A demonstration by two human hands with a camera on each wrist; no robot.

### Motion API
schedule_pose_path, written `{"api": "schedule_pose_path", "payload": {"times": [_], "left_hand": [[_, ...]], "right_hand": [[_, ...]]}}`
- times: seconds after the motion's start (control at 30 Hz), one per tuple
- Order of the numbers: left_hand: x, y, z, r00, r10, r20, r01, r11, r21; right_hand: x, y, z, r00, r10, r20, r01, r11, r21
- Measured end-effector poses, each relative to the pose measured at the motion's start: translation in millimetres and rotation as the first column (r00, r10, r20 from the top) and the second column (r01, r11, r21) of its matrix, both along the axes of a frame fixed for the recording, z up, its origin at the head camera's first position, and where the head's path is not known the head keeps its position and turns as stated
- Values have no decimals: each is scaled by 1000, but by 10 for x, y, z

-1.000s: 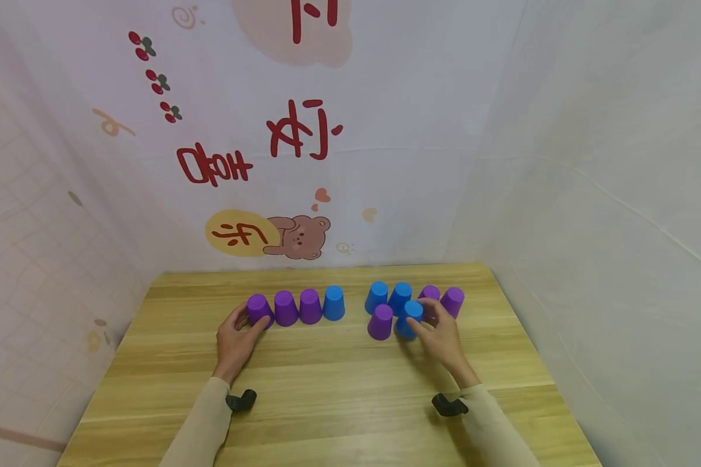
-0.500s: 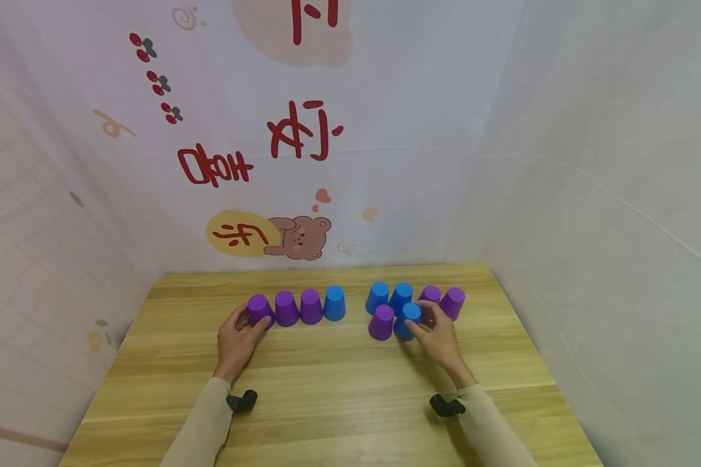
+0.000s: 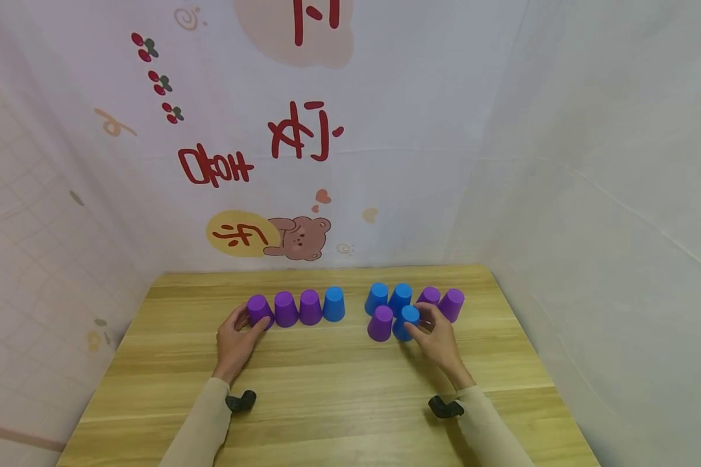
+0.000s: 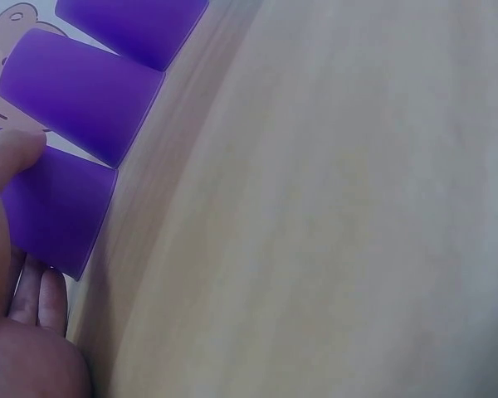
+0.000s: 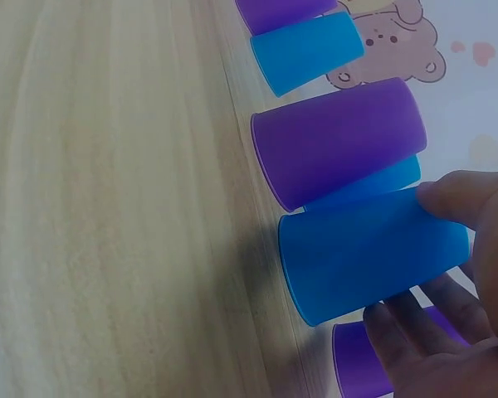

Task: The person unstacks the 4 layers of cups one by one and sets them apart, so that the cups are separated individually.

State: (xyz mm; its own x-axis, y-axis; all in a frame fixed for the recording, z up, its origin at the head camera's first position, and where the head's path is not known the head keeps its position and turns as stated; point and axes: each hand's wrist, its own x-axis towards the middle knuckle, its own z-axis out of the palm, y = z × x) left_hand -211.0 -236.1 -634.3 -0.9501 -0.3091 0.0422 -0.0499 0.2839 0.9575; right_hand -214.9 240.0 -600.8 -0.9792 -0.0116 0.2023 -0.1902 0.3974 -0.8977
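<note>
My left hand [image 3: 236,338] holds the leftmost purple cup [image 3: 259,311], upside down, thumb on its near side and fingers behind; the left wrist view shows this cup [image 4: 58,203] standing on the wood. On the right, a blue cup [image 5: 373,249] sits between the thumb and fingers of my right hand [image 3: 442,337]. Also upside down, it stands right beside a front purple cup [image 3: 380,323]. Behind these are two blue cups, one of them a blue cup [image 3: 377,298] at the left, and two purple cups, the outer purple cup [image 3: 452,305] at the right end.
Continuing the left row are a purple cup [image 3: 286,309], another purple cup [image 3: 310,307] and a blue cup [image 3: 334,304]. A gap separates it from the right group. The wooden table [image 3: 327,402] meets a white printed curtain [image 3: 409,214] at its back edge.
My right hand has shifted slightly left and toward me with the blue cup, bringing it closer to the front purple cup. The left hand has stayed on its purple cup.
</note>
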Motion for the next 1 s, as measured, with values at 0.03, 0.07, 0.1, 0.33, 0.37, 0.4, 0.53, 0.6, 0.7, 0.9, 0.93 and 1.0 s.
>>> {"api": "schedule_pose_path", "payload": {"times": [0.03, 0.07, 0.1, 0.33, 0.37, 0.4, 0.53, 0.6, 0.7, 0.9, 0.93, 1.0], "left_hand": [[1, 0, 1, 1000, 0, -2, 0, 1000, 0], [1, 2, 1, 1000, 0, -2, 0, 1000, 1], [0, 2, 1, 1000, 1, -4, -1, 1000, 1], [1, 8, 11, 1000, 2, -2, -2, 1000, -2], [2, 7, 12, 1000, 1, -1, -1, 1000, -2], [3, 6, 11, 1000, 1, 0, -1, 1000, -2], [7, 1, 7, 1000, 0, 2, 0, 1000, -5], [6, -2, -1, 1000, 0, 0, 0, 1000, -6], [5, -3, -6, 1000, 3, 1, -3, 1000, -12], [3, -1, -9, 1000, 8, 9, -8, 1000, -21], [3, -1, -9, 1000, 10, 8, -10, 1000, -21], [4, 0, -7, 1000, 10, 6, -10, 1000, -17]], "right_hand": [[1, 0, -1, 1000, -1, 1, 1, 1000, -4], [1, 0, -4, 1000, 0, 1, 0, 1000, -4], [0, 0, -4, 1000, 0, 1, 0, 1000, -8], [3, 5, -4, 1000, 11, 18, -10, 1000, -14], [2, 7, -8, 1000, 12, 21, -12, 1000, -16], [2, 8, -11, 1000, 13, 23, -12, 1000, -15], [2, 20, -25, 1000, 17, 14, -17, 1000, -23], [11, 23, -19, 1000, 24, -7, -24, 999, -26], [31, 26, -4, 998, 33, -46, -34, 999, -17], [69, 29, 113, 996, 39, -83, -37, 999, 31], [75, 25, 144, 996, 40, -85, -37, 998, 41], [86, 15, 207, 996, 37, -85, -32, 998, 58]]}}
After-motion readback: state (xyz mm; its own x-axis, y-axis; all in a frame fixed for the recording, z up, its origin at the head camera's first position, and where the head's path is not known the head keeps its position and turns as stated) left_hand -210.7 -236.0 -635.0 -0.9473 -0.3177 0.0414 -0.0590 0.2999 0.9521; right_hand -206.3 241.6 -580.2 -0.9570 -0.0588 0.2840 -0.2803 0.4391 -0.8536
